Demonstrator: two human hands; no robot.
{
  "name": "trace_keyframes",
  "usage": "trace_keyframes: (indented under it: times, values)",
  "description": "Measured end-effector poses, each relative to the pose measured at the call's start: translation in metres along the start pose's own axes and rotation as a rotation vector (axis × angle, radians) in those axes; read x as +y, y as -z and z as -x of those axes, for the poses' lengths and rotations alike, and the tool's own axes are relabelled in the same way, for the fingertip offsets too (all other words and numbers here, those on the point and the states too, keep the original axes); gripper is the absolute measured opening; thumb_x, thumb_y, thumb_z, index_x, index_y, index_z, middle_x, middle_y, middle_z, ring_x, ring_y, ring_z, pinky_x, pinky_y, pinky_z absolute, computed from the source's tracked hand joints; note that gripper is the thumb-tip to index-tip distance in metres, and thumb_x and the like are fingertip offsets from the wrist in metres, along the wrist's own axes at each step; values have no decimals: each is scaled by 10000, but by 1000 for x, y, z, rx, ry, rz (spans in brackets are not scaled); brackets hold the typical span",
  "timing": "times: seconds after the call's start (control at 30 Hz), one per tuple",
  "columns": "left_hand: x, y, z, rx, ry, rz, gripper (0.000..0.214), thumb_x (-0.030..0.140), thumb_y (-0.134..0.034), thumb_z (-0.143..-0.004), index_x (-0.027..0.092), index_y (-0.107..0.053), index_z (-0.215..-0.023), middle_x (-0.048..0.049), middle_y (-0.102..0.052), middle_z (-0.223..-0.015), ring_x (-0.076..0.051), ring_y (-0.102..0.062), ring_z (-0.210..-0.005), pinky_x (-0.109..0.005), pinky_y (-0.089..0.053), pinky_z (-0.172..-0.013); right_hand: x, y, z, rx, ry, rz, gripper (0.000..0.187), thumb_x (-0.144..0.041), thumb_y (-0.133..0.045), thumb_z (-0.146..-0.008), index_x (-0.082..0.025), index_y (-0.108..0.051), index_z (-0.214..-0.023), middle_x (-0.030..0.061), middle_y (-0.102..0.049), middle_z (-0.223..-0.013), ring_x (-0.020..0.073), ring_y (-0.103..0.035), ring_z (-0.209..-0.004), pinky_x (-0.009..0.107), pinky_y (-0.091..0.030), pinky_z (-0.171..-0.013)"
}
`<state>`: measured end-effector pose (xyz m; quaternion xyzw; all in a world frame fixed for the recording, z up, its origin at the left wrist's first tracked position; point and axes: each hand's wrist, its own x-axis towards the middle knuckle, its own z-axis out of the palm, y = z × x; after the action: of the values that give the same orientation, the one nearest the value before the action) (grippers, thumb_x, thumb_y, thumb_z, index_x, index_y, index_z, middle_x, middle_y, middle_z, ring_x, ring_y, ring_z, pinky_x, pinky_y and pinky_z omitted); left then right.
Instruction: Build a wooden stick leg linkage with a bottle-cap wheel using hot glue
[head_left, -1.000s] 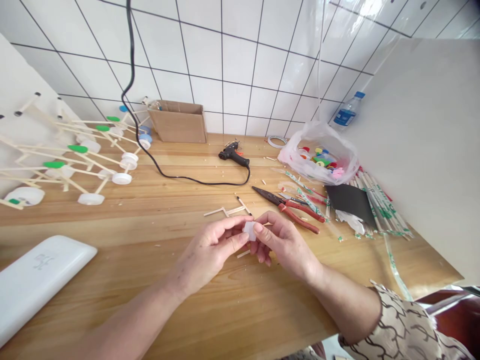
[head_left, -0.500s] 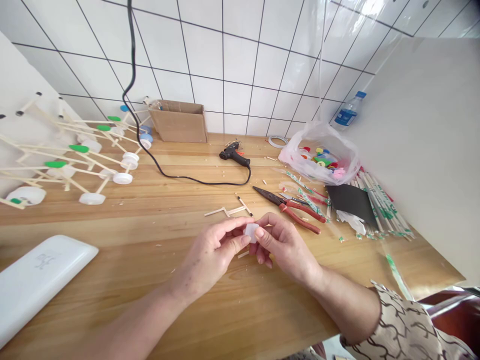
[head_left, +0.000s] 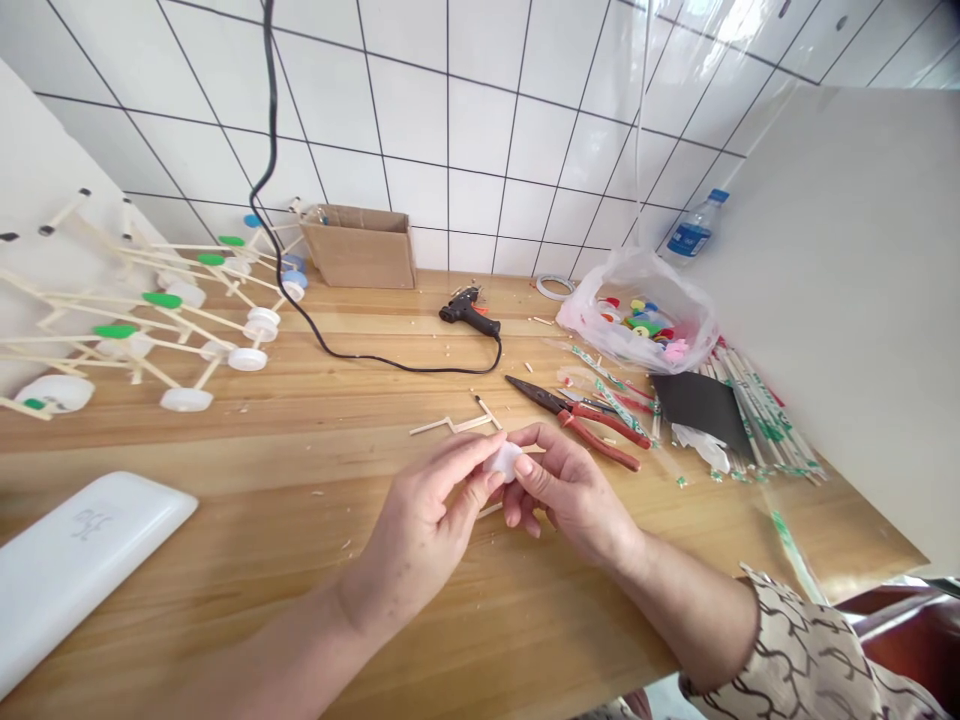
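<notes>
Both hands meet over the middle of the wooden table. My left hand and my right hand pinch a small white bottle cap between thumbs and fingertips, just above the tabletop. A thin wooden stick lies on the table under the hands. Red-handled pliers rest just beyond my right hand. A short jointed stick piece lies just behind the cap.
A black glue gun with its cord lies at the back. A stick-and-cap structure stands far left, a white flat case near left. A plastic bag of coloured caps, black sheet, wrapped chopsticks, cardboard box, water bottle sit right and back.
The hands stay together on the cap; my left hand has turned slightly, its fingers shifting around the cap. Nothing else on the table moved.
</notes>
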<state>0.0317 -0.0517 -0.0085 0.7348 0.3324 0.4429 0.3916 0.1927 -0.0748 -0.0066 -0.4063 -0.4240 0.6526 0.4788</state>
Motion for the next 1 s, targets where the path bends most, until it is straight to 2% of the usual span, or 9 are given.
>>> trace_keyframes:
  times: [0.1,0.23,0.43,0.63,0.8,1.0]
  values:
    - [-5,-3,4,-13,-175,-163,317,129,-490,-891,149,-564,-1199,-119,-645,-1151,-194,-624,-1046,-280,-542,-849,2,-1,0,14,6,-11,356,-428,-687,-766,-182,-491,-931,-11,-647,-651,101,-595,-488,166,-390,-377]
    - [-7,-6,5,-23,-233,-290,371,125,-464,-898,161,-504,-1265,-123,-636,-1164,-216,-593,-1106,-320,-529,-892,3,-2,-1,18,3,-14,368,-421,-689,-768,-177,-488,-957,-7,-648,-639,107,-602,-502,170,-404,-390]
    - [-2,-4,4,-25,-111,-193,355,162,-441,-914,178,-542,-1255,-101,-621,-1234,-202,-583,-1133,-336,-496,-957,1,-3,1,29,-8,-38,371,-428,-670,-782,-185,-491,-998,0,-650,-684,113,-607,-515,186,-405,-408]
    - [3,0,0,-11,113,5,275,222,-513,-889,182,-650,-1124,-68,-663,-1191,-195,-649,-1025,-296,-543,-876,0,-3,0,-7,-35,-45,365,-436,-662,-785,-186,-500,-996,1,-652,-677,110,-603,-510,179,-403,-403]
    - [6,-2,-2,-60,108,6,307,225,-484,-901,171,-622,-1170,-60,-729,-1023,-188,-690,-904,-248,-580,-706,1,-1,-1,-24,-65,-51,404,-430,-689,-763,-179,-518,-1029,-5,-654,-659,100,-601,-489,159,-393,-382]
    - [4,-2,3,-91,70,-91,353,195,-470,-897,148,-563,-1234,-60,-730,-899,-167,-685,-811,-234,-547,-697,-1,-2,-1,-36,-90,-78,446,-425,-712,-741,-174,-523,-1057,-7,-653,-662,96,-604,-484,144,-391,-370]
